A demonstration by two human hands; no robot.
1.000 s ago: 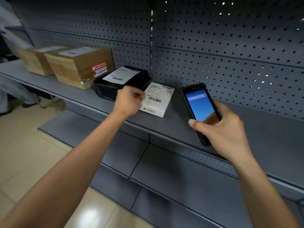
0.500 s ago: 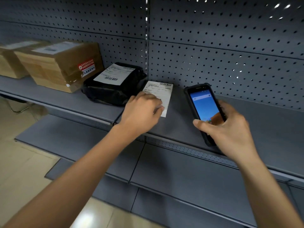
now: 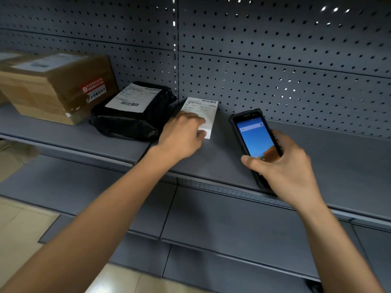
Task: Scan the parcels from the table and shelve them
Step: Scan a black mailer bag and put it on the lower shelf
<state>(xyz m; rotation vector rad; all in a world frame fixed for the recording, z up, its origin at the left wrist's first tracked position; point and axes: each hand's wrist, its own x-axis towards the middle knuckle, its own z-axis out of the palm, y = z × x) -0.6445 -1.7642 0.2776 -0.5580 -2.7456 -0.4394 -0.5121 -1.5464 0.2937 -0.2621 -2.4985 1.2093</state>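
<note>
Left hand (image 3: 183, 136) lay on the small white parcel (image 3: 201, 114), fingers bent over its near end. I couldn't tell whether they gripped it or only pressed on it. The parcel lay flat on the grey shelf (image 3: 338, 166), label up, its far end at the back edge against the pegboard panel (image 3: 275, 70); the barcode showed along that far end. It sat just right of the upright seam between the two back panels.

Right hand (image 3: 283, 168) was curled round the handheld scanner (image 3: 255, 140), thumb on the left edge, fingers wrapped behind and round the right edge. The scanner tilted up and back, its blue screen lit and facing me, held above the front part of the shelf, right of the white parcel and apart from it.

Black bag parcel (image 3: 131, 117) sat just left of the white one, near the back edge, white label with barcodes on top. I saw a narrow gap between them, though the hand hid part of it. Left of that stood a brown carton (image 3: 55, 89), red and white sticker on its right face, touching or almost touching the black bag. A second carton (image 3: 3, 98) was cut off at the left edge of view.

A lower shelf (image 3: 222, 225) ran below, with pale floor tile (image 3: 19, 229) at the bottom left.
</note>
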